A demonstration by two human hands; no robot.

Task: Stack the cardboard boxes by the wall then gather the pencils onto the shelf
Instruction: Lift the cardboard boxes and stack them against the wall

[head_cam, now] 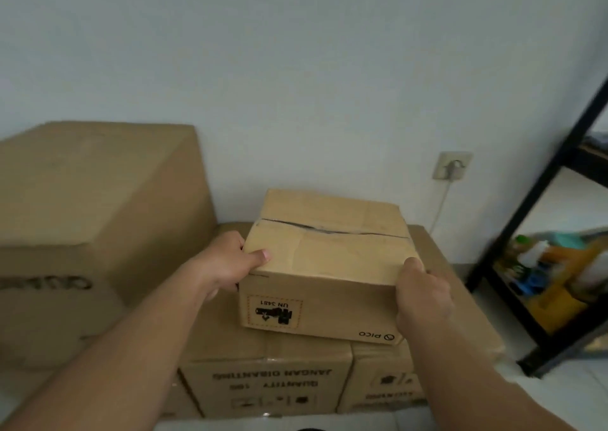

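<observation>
A small cardboard box (329,253) with an upside-down "UN 3481" label and "PICO" print sits on top of a wider cardboard box (263,381) close to the wall. My left hand (227,262) grips its left top edge, thumb on the lid. My right hand (421,295) holds its right front corner. The small box's top flaps show a dark seam. A tall, larger cardboard box (92,200) stands to the left against the wall. No pencils are in view.
A black metal shelf (539,207) stands at the right, its lower level holding bottles and colourful items (552,266). A wall socket (452,165) with a white cable sits behind the boxes. Pale floor shows at the lower right.
</observation>
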